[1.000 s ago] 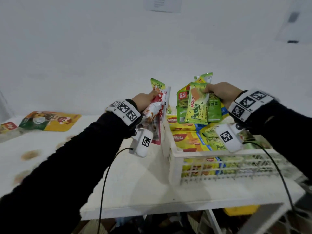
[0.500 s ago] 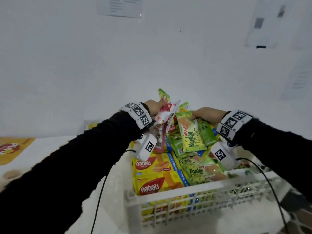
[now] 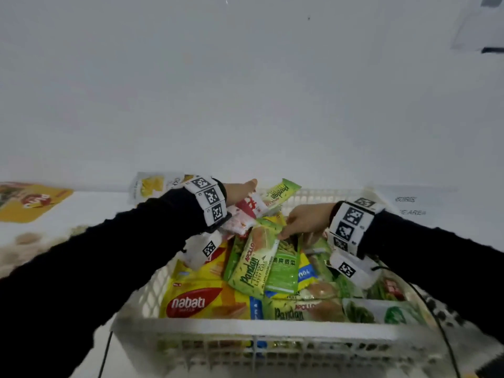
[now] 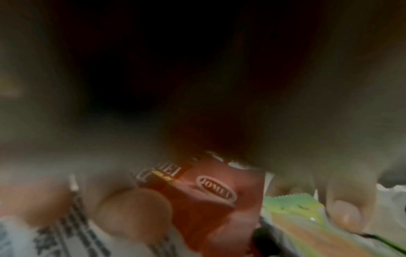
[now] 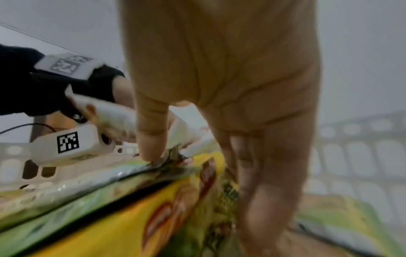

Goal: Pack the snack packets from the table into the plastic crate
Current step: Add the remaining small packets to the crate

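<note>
The white plastic crate (image 3: 253,330) in front of me holds several snack packets, among them a yellow Nabati pack (image 3: 201,301). My left hand (image 3: 241,190) grips a bunch of red-and-white packets (image 3: 246,211) and one green packet (image 3: 281,192) over the crate's far left; the left wrist view shows the red packet (image 4: 215,196) between its fingers (image 4: 131,213). My right hand (image 3: 305,219) pinches the top edges of green Pandan packets (image 3: 256,266), which lie low on the pile; its thumb (image 5: 151,137) presses on them in the right wrist view.
A yellow snack bag (image 3: 32,200) lies on the white table at the far left, and a white-and-yellow bag (image 3: 152,185) lies behind my left wrist. The wall stands just behind the crate. A paper label (image 3: 409,205) lies at the far right.
Both hands have carried their packets from above the crate's left edge down into the crate. The green packets now rest on the pile.
</note>
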